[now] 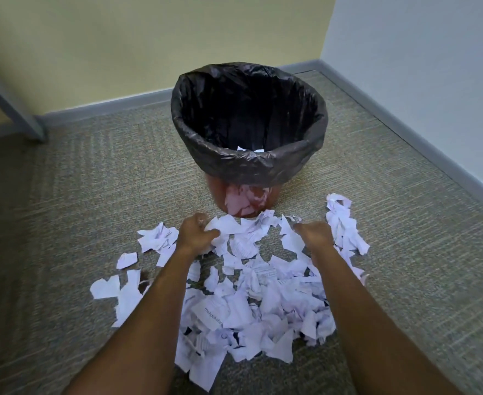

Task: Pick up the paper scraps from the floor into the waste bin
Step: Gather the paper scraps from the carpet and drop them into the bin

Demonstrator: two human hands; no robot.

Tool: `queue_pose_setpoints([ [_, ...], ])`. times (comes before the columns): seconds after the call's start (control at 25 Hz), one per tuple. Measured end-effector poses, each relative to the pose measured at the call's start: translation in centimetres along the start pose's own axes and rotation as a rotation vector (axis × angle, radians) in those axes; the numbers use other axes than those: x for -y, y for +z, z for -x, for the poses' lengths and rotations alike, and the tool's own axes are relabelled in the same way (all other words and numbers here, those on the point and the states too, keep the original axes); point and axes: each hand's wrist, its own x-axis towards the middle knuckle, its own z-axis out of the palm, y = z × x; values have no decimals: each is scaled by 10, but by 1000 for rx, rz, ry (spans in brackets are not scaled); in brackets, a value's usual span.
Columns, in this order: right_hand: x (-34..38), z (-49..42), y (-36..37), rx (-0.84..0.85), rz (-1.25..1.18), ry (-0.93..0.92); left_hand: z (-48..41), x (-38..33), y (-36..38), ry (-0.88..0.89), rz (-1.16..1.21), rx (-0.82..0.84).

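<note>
A brown waste bin (pixel 220 195) lined with a black plastic bag (pixel 249 163) stands on the carpet near the room corner; a few white scraps show inside it. A big heap of torn white paper scraps (pixel 243 306) lies on the floor in front of the bin. My left hand (pixel 196 233) rests on the far left edge of the heap, fingers curled around scraps. My right hand (pixel 315 233) is at the far right side of the heap, fingers curled down onto paper. Both forearms reach over the pile.
Grey-beige carpet (pixel 92 195) covers the floor. Yellow wall (pixel 149 38) behind the bin and pale wall (pixel 434 67) to the right meet in a corner with a grey baseboard. A grey post (pixel 15 109) stands at the left.
</note>
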Motion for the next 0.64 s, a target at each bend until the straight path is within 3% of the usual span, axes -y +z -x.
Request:
queue_pose_setpoints([
  [0.08, -4, -4, 13, 34, 166, -66, -4, 11, 10, 141, -237, 57],
  [0.2, 4, -5, 26, 68, 303, -129, -7, 12, 29, 167, -623, 168],
  [0.44, 18, -4, 63, 148, 511, -373, -11, 9, 53, 167, -851, 357],
  [0.64, 9, 5, 76, 128, 685, -502, 1, 18, 67, 274, -966, 237],
])
